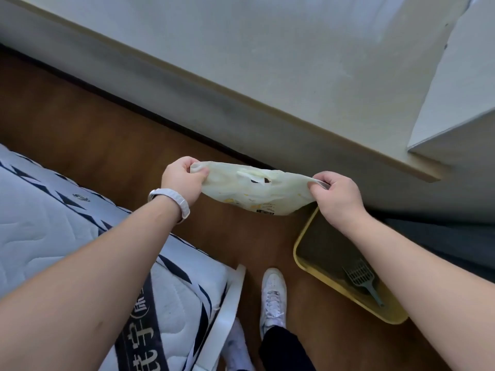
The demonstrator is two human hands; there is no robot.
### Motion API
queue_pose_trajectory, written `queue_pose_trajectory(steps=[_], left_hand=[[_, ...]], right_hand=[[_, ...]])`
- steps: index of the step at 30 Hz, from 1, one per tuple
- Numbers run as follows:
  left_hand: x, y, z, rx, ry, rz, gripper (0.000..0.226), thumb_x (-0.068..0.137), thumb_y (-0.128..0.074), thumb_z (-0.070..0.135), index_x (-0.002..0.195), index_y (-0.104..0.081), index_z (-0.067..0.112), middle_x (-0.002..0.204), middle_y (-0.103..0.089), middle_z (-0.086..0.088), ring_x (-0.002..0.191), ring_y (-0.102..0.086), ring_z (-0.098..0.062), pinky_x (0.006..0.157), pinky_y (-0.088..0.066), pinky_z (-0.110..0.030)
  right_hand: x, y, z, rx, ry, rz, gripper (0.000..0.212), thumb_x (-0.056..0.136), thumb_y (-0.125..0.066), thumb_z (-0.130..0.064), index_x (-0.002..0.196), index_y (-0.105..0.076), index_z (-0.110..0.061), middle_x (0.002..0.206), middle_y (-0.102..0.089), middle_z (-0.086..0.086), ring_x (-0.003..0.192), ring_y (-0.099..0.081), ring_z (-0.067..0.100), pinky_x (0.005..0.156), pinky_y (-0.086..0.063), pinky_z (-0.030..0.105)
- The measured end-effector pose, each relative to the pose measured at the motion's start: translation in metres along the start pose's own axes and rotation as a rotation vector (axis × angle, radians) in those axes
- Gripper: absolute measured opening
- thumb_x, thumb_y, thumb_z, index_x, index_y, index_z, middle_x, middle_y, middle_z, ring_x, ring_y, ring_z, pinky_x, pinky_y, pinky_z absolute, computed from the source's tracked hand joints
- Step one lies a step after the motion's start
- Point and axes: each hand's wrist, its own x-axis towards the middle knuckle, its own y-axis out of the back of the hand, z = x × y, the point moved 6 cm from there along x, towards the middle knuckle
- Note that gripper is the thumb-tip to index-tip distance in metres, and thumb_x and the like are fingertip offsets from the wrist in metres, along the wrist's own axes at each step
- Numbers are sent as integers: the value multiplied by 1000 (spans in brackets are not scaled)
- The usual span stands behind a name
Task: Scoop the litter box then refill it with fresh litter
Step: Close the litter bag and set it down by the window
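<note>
1. Bag (254,191), pale, thin and printed, hangs stretched between both hands above the floor (107,135), in the head view. It is near the far corner of the litter box (334,285) but not over it.
2. The yellow box sits on the floor by the wall (241,62), to the person's right and partly hidden by the right forearm. The scoop (361,279) lies inside it on dark litter, untouched.
3. Risk: the film looks pulled taut, so a harder tug could tear it or slip an edge out of one grip.
4. Risk: the bag is off to the side of the box, so anything dropped from it would probably land on the floor or on the white shoe (273,295) below.
5. Risk: both hands are busy, so reaching for the scoop means letting one edge go, and the mouth of the bag may then collapse.
6. The left hand (182,180), with a white watch (171,202) at the wrist, is raised beside the mattress (53,223). Its grip pinches the bag's left edge between curled fingers and thumb.
7. The right hand (337,196) is held at about the same height, knuckles up. Its grip pinches the right edge the same way, and both forearms reach forward and are spread apart.
</note>
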Motion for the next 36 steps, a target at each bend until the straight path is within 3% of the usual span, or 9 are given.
queue_pose_trajectory(steps=[8, 13, 16, 19, 22, 27, 31, 36], left_hand=[[76, -39, -13, 78, -15, -63, 7, 93, -60, 27, 91, -63, 21, 83, -60, 8, 76, -56, -12, 58, -40, -24], [121, -64, -8, 74, -62, -68, 13, 90, -62, 28, 98, -66, 18, 90, -63, 2, 84, -58, -18, 72, -41, -26], [139, -83, -6, 111, -69, -115, 12, 90, -60, 28, 96, -65, 19, 82, -61, 5, 79, -58, -17, 69, -40, -23], [150, -99, 2, 117, -85, -122, 11, 89, -60, 30, 95, -65, 23, 83, -62, 5, 76, -58, -14, 58, -39, -19], [152, -108, 15, 113, -100, -103, 10, 89, -57, 27, 94, -64, 21, 83, -62, 4, 70, -55, -10, 56, -39, -20], [145, -111, 28, 97, -149, -98, 20, 89, -58, 22, 108, -62, 21, 103, -61, 5, 85, -56, -14, 71, -40, -20], [127, -105, 28, 84, -190, -116, 35, 88, -64, 26, 123, -57, 25, 118, -59, 6, 104, -55, -13, 89, -44, -26], [93, -87, 25, 109, -218, -111, 44, 87, -65, 31, 129, -53, 26, 129, -56, 7, 113, -53, -9, 90, -41, -25]], right_hand=[[59, -40, 24, -37, -79, -30, 19, 92, -56, -25, 98, -73, -18, 94, -69, 1, 92, -61, 21, 81, -51, 36], [96, -52, 36, -81, -79, 39, 21, 90, -55, -25, 88, -71, -12, 87, -69, 6, 83, -61, 23, 74, -49, 36], [107, -56, 48, -177, -75, 50, 22, 91, -52, -26, 89, -71, -14, 86, -66, 1, 83, -58, 20, 68, -44, 33], [113, -56, 59, -194, -84, 80, 24, 94, -50, -24, 97, -71, -12, 95, -68, 5, 89, -60, 25, 74, -46, 34], [115, -51, 62, -211, -99, 108, 24, 95, -50, -25, 103, -68, -11, 101, -67, 9, 94, -60, 28, 75, -46, 34], [108, -43, 55, -236, -75, 135, 27, 95, -52, -29, 116, -60, -14, 118, -58, 5, 108, -55, 25, 87, -48, 36], [91, -38, 43, -304, 59, 115, 30, 93, -52, -26, 119, -58, -10, 123, -53, 7, 115, -47, 26, 94, -44, 38], [64, -31, 26, -352, 160, 77, 32, 93, -55, -25, 120, -61, -9, 124, -56, 7, 117, -48, 26, 98, -41, 36]])
